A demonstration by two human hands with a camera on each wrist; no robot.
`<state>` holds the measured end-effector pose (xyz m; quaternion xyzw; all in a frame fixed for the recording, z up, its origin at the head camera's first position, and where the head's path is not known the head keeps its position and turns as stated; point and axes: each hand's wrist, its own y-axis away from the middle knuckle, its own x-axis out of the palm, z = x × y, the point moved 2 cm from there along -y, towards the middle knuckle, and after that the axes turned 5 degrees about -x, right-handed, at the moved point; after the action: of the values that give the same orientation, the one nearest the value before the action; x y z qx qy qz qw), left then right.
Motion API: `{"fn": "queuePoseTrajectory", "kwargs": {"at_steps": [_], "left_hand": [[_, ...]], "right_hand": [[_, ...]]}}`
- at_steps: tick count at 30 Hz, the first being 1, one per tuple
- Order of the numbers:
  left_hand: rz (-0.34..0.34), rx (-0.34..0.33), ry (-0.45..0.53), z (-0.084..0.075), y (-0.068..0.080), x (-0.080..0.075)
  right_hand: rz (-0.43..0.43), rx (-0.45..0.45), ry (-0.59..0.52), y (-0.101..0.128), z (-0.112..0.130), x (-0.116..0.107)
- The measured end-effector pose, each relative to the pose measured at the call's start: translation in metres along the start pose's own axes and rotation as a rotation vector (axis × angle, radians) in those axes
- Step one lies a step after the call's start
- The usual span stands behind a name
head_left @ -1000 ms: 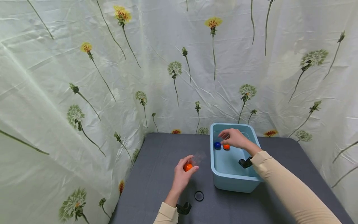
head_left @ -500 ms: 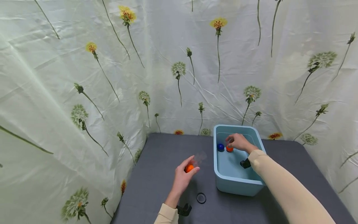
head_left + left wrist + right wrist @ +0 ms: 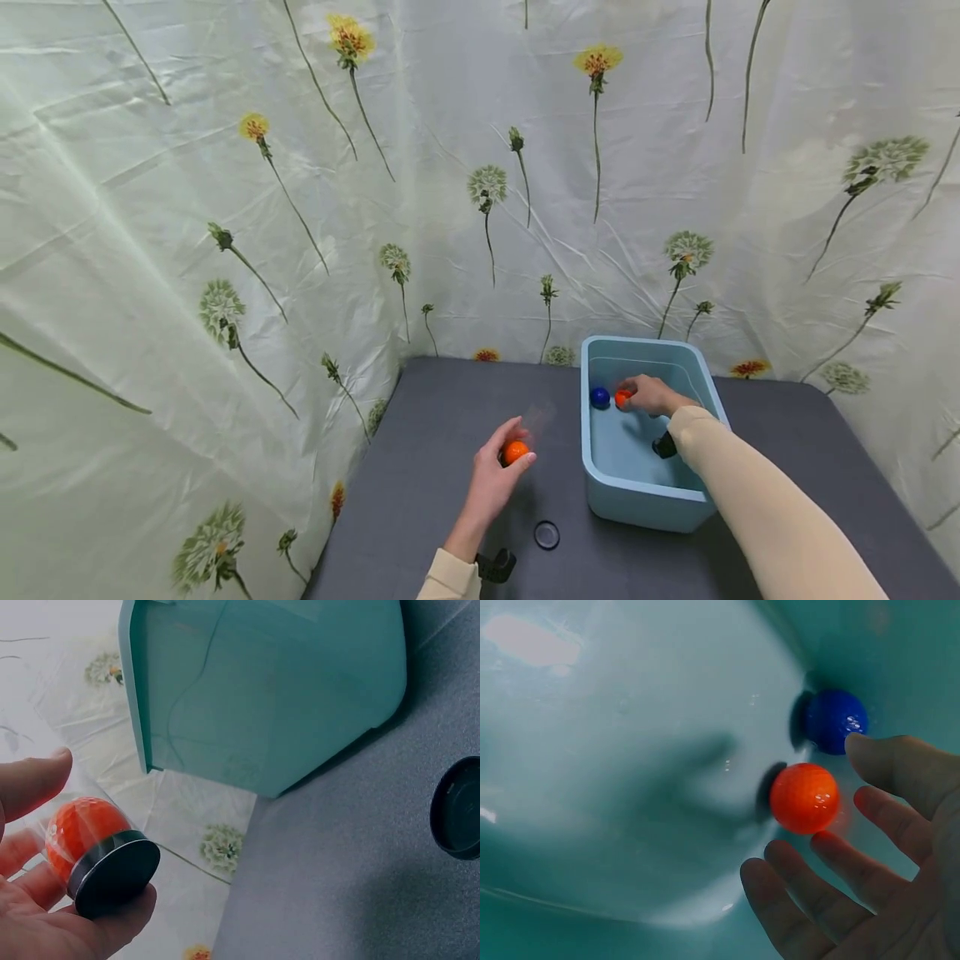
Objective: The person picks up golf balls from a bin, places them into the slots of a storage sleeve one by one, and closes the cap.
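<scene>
Floral curtains surround a grey tabletop (image 3: pixel 450 433). Left hand (image 3: pixel 491 479) grips a clear tube (image 3: pixel 97 859) holding an orange ball (image 3: pixel 82 829); its cap (image 3: pixel 547 535) lies nearby. Right hand (image 3: pixel 654 395), lower in the blue tub (image 3: pixel 637 504) than a second ago, has spread fingers (image 3: pixel 889 761) closing round another orange ball (image 3: pixel 804 798) beside a blue ball (image 3: pixel 835 721), not yet gripping.
</scene>
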<state>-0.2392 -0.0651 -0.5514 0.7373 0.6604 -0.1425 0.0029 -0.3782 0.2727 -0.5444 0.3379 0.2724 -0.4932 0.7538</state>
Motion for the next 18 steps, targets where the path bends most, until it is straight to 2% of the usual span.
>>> {"fn": "queuePoseTrajectory", "kwargs": {"at_steps": [5, 14, 18], "left_hand": [[-0.018, -0.028, -0.026, 0.001, 0.001, 0.001], [-0.02, -0.044, -0.025, 0.004, -0.001, 0.0], [-0.017, -0.049, -0.017, 0.005, -0.001, 0.0]], "right_hand": [[0.017, 0.012, 0.007, -0.002, -0.005, 0.006], [-0.065, -0.006, 0.036, -0.011, -0.008, 0.005], [-0.042, 0.002, 0.08, -0.013, -0.011, 0.005]]}}
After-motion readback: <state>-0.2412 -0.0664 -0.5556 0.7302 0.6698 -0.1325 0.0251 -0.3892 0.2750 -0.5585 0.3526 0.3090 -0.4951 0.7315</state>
